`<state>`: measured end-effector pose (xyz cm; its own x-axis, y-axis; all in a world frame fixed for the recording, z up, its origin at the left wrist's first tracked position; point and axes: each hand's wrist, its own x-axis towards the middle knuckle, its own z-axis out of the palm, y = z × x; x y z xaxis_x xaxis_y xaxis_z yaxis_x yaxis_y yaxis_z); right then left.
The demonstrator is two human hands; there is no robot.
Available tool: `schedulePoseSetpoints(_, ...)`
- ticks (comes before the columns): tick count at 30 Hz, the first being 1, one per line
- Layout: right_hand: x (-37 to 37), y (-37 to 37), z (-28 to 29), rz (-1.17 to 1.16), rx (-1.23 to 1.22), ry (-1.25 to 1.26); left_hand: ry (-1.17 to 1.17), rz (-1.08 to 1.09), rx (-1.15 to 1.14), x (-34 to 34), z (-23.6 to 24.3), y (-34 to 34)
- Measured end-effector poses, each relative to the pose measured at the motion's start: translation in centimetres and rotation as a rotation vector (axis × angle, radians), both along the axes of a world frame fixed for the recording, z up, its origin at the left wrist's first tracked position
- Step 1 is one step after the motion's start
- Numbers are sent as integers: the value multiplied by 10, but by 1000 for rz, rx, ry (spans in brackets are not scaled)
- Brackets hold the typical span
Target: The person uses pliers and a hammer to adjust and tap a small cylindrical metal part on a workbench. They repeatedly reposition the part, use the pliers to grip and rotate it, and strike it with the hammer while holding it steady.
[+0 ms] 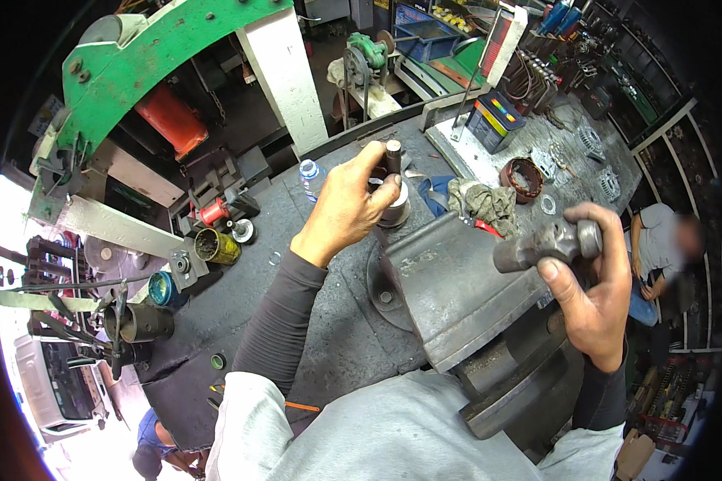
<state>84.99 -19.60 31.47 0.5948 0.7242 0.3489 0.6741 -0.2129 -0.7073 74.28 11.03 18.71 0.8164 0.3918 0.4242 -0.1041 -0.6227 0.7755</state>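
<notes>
My left hand (346,204) is closed around a short, dark metal rod (393,151), held upright with its bright end showing above my fingers. Just below sits a round, silvery metal part (397,210); whether the rod touches it is hidden. My right hand (598,309) is raised on the right, gripping a heavy steel hammer (537,244) close by its head. The hammer's handle cannot be made out. Between my hands, a large grey bench vise (465,280) is fixed to the dark workbench (329,321).
Behind the vise lie a grey-green rag (487,200), a copper-wound ring (523,178) and a dark blue box (496,120). A plastic bottle (310,178) stands beyond my left hand. Tins (217,246) line the left side; a seated person (658,240) is at right.
</notes>
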Motion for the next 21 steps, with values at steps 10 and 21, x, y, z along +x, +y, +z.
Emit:
schedulePoseSetpoints(10, 12, 67, 15, 199, 118, -32, 27, -26, 35, 1, -1, 3)
schedulePoseSetpoints(21, 9, 117, 13, 267, 111, -37, -34, -117, 99, 4, 1, 17)
